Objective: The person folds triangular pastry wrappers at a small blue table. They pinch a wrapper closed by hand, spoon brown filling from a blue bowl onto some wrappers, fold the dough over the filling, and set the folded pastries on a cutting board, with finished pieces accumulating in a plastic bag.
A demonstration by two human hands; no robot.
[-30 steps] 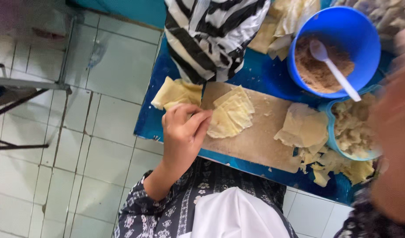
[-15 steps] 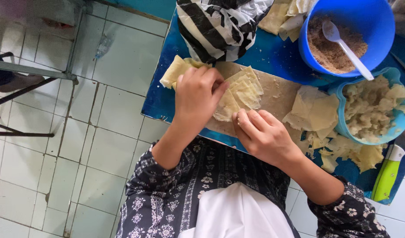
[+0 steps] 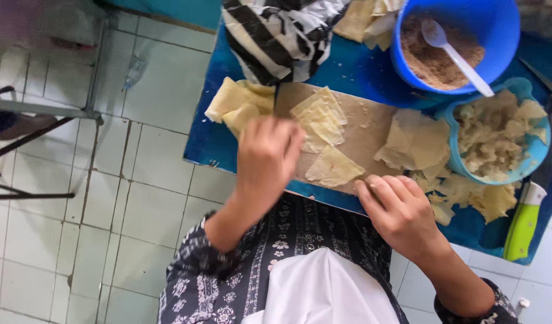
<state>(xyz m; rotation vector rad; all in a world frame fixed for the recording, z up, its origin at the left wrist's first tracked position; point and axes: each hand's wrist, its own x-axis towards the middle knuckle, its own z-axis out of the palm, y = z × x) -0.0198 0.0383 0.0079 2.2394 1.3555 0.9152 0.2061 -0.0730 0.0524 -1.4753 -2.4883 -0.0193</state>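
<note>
A person bends over a low blue table (image 3: 204, 144), laying out thin yellow pastry wrappers on a brown cutting board (image 3: 366, 129). The left hand (image 3: 267, 159) hovers over the board's left end beside a fanned stack of wrappers (image 3: 321, 117), fingers curled together and blurred, so I cannot tell whether they pinch a sheet. The right hand (image 3: 402, 213) rests at the board's near edge, fingers together and pressed flat, just beside a single wrapper (image 3: 335, 169) lying near that edge.

Another pile of wrappers (image 3: 237, 103) sits at the table's left edge, and loose sheets (image 3: 417, 141) cover the board's right end. A dark blue bowl (image 3: 408, 51) of brown crumbly filling with a white spoon (image 3: 459, 51) stands at the far right; a lighter blue bowl (image 3: 531, 162) of pale lumps sits nearer (a green-handled knife (image 3: 524, 223) lies at the near right corner). A striped cloth (image 3: 282, 36) drapes the far edge.

Done well, by my judgement, the work calls for lifting one sheet by a corner so it does not tear, and laying it flat with clear board around it.
</note>
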